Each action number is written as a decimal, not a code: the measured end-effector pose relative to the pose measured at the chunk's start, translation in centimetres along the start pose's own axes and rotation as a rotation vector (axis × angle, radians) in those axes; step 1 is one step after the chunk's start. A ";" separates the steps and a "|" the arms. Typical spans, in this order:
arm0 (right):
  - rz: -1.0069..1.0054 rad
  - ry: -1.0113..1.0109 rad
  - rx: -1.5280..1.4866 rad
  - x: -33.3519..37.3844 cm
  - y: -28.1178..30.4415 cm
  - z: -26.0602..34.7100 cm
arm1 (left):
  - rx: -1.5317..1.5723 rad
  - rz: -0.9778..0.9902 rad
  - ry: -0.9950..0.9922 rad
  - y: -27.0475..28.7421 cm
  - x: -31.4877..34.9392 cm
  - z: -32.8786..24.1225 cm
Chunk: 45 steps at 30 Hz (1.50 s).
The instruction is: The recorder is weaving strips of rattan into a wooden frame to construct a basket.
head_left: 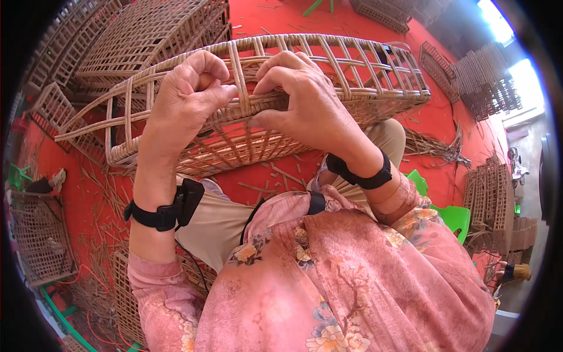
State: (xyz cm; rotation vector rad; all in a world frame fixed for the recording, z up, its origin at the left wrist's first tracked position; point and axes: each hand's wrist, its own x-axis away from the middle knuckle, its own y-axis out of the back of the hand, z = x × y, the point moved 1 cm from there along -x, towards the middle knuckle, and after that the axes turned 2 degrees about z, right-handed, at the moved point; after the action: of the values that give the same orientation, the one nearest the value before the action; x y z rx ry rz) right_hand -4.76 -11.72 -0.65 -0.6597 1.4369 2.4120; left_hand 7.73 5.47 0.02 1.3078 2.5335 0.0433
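A long woven basket frame (375, 101) of brown cane lies on its side across my lap, its open lattice facing up. Between my hands a doubled upright strand (237, 70) crosses from one rim to the other. My left hand (190, 102) is closed, fingers curled and thumb tip close to that strand; whatever it pinches is hidden. To the right of the strand, my right hand (305, 100) grips the basket's near rim, fingers bent over it and thumb below. Both wrists wear black bands.
Stacked woven baskets (152, 41) stand at the far left, with more baskets (489, 202) at the right. Cane scraps litter the red floor (258, 188). A bundle of cane strips (437, 144) lies right of my knee. A green stool (451, 217) is beside me.
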 end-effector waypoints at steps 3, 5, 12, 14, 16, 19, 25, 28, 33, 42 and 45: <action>-0.003 -0.010 -0.024 0.1 -0.4 0.0 | 0.019 -0.022 0.009 -0.1 -0.1 0.0; -0.015 0.000 0.012 0.3 -0.7 0.0 | 0.032 -0.021 0.031 -0.1 -0.1 0.1; -0.129 0.113 0.216 0.7 -0.7 1.1 | -0.013 -0.021 -0.006 0.0 -0.1 0.3; -0.154 0.128 0.286 0.9 -1.0 1.8 | -0.057 -0.027 0.006 0.4 0.0 0.5; -0.118 0.129 0.357 0.9 -1.2 1.7 | -0.040 -0.017 -0.017 0.2 -0.2 0.6; -0.129 0.144 0.355 1.1 -1.4 1.7 | -0.024 -0.008 -0.019 0.2 0.1 0.5; -0.133 0.216 0.384 0.9 -1.4 1.4 | -0.019 0.009 -0.038 0.3 0.1 0.6; -0.136 0.284 0.346 0.7 -1.5 0.1 | -0.056 0.021 -0.034 0.4 0.1 0.5; -0.279 0.298 0.340 2.1 -2.6 -0.4 | -0.080 0.059 -0.042 0.5 0.0 0.3; -0.186 0.091 0.313 3.8 1.1 -2.1 | -0.073 -0.010 0.012 0.5 0.4 0.6; -0.146 0.109 0.311 3.5 1.3 -1.8 | -0.050 -0.019 -0.001 0.2 0.3 0.5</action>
State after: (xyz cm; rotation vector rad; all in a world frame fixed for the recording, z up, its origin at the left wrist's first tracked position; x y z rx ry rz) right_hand -7.89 -13.97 -2.10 -0.7968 1.6954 2.0121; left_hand 7.90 5.75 -0.54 1.2642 2.5275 0.1012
